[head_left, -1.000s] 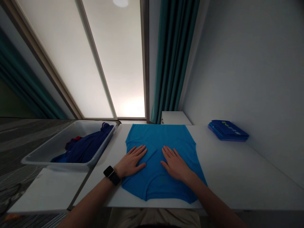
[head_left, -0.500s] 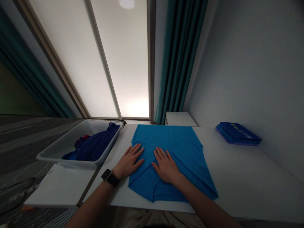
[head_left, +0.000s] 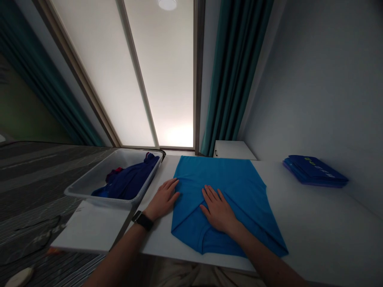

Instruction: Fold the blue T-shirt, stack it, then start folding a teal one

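Note:
A bright blue shirt [head_left: 221,171] is spread on the white table in front of me, its lower sides folded inward and the curved neckline towards me. At the shirt's left edge is my left hand [head_left: 163,201], its thumb apart from the fingers and the fingertips touching the fabric. It wears a black watch [head_left: 143,220] at the wrist. Flat on the middle of the shirt, over the folded part, rests my right hand [head_left: 220,213] with fingers outstretched.
On the left stands a clear plastic bin [head_left: 80,190] with dark blue and red clothes [head_left: 131,181] inside. A stack of folded blue garments [head_left: 315,171] lies at the right by the wall. Behind the white table [head_left: 317,227] is a white cabinet [head_left: 235,149].
My left hand has slid back from the shirt to its left edge, its fingers drawn closer together. The right hand stays flat on the fabric. The whole view has shifted slightly.

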A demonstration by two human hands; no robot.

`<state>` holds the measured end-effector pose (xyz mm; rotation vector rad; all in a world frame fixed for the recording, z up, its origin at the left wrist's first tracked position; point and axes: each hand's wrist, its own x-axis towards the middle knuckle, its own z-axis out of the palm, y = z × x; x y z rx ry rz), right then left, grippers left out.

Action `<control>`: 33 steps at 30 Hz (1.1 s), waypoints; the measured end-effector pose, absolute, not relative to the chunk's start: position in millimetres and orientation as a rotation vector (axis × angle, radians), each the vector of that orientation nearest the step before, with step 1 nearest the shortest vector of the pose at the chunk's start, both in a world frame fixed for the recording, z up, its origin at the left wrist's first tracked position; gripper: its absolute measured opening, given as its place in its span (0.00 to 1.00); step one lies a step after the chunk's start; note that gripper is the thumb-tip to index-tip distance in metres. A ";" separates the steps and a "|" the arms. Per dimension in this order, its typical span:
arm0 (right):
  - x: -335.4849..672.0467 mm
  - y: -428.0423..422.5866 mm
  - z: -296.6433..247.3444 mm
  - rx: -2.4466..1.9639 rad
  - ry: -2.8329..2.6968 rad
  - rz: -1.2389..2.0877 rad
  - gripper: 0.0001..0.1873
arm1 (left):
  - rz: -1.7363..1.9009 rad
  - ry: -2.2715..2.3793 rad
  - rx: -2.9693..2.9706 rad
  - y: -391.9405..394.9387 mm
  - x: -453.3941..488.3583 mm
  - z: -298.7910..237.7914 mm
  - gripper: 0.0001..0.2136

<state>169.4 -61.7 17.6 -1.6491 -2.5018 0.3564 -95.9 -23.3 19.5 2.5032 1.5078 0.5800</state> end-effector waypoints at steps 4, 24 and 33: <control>170.7 -59.8 26.0 -1.628 -2.472 0.458 0.37 | 0.756 1.672 2.329 -13.8 -92.6 19.2 0.20; 112.4 77.6 37.7 -1.433 -2.524 0.245 0.15 | 0.651 1.928 2.182 40.0 -87.9 14.2 0.10; 106.8 81.3 36.6 -1.447 -2.582 0.142 0.15 | 0.716 1.897 2.180 43.0 -89.4 10.7 0.11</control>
